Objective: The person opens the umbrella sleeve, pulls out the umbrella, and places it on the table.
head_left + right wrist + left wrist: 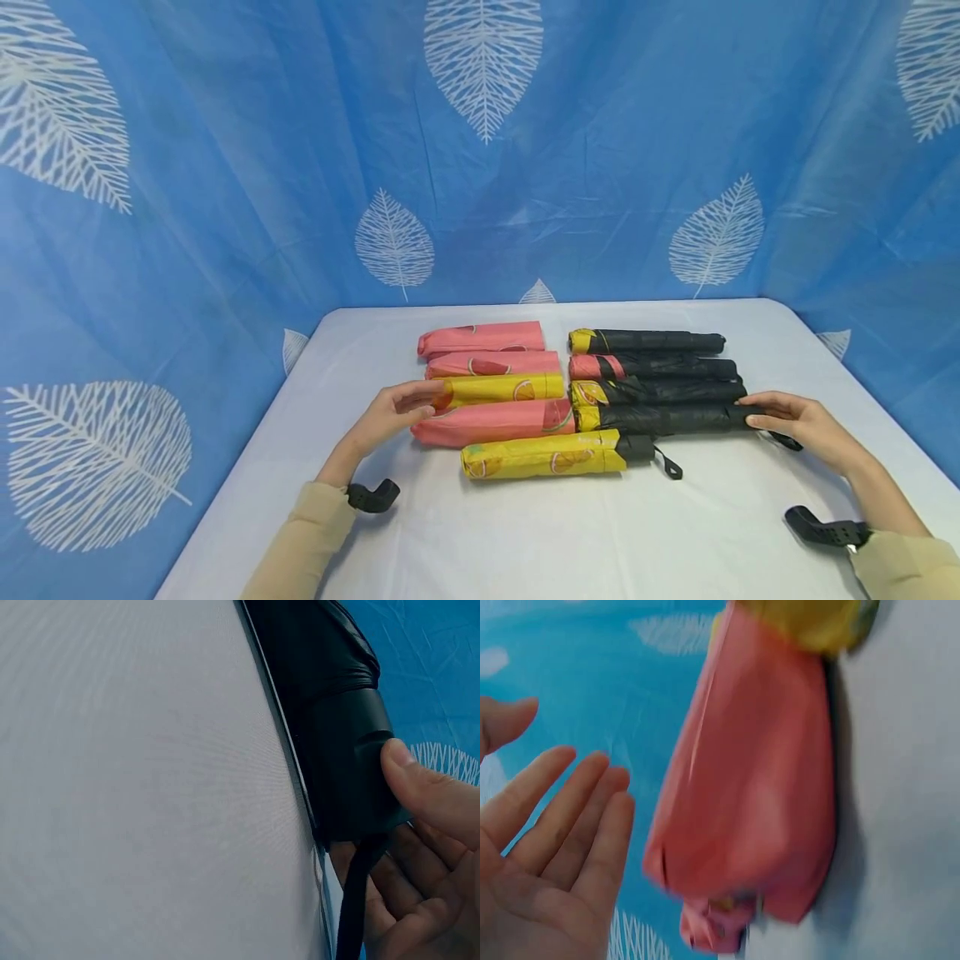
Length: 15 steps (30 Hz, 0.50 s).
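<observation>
My left hand (388, 412), fingers extended, is at the left ends of a yellow umbrella sleeve (498, 390) with orange-slice prints and a pink umbrella sleeve (491, 422). In the left wrist view a gap shows between that hand (555, 847) and the pink sleeve (742, 780). My right hand (810, 425) holds the handle end of a folded black umbrella (667, 419). The right wrist view has the thumb on the side of the black handle (349, 765), with the fingers partly hidden behind its end. A dark strap (358, 900) hangs from the handle.
Nearest the front lies a yellow-sleeved umbrella (540, 456), its black handle and loop to the right. Farther back are pink watermelon-print sleeves (480, 340) on the left and folded black umbrellas (652, 342) on the right. A blue leaf-patterned curtain (600, 167) surrounds the white table (555, 542).
</observation>
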Available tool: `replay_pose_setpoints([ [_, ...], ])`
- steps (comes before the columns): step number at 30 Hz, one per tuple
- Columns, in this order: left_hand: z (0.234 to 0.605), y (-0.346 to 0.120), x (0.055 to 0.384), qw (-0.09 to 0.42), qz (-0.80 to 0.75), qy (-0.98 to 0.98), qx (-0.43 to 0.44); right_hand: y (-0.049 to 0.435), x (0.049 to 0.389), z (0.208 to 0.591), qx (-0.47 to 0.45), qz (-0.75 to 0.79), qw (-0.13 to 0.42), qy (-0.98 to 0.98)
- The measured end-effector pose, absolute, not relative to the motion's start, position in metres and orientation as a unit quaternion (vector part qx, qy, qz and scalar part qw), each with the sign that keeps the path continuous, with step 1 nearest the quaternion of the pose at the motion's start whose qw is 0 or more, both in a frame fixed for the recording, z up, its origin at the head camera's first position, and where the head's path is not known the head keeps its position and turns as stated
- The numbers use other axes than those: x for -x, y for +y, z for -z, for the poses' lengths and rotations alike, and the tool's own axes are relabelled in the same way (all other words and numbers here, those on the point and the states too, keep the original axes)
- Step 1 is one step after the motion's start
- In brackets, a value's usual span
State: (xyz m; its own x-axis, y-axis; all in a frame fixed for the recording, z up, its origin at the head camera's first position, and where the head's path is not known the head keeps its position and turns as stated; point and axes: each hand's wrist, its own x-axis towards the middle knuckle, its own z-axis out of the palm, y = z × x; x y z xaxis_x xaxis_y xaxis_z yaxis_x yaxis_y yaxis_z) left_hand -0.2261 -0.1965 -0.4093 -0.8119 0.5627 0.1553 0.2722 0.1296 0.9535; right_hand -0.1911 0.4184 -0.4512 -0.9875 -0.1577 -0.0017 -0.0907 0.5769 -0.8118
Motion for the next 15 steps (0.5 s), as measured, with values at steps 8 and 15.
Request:
replay_pose_setpoints([
  [8, 0.409, -0.168, 0.211, 0.179, -0.531, 0.753, -0.345, 0.418, 0.188, 0.449, 0.06, 0.444, 0.036, 0.893],
  [15, 0.42, -0.153, 0.198, 0.157, -0.502, 0.773, -0.356, 0.419, 0.185, 0.444, 0.038, 0.434, 0.008, 0.9],
])
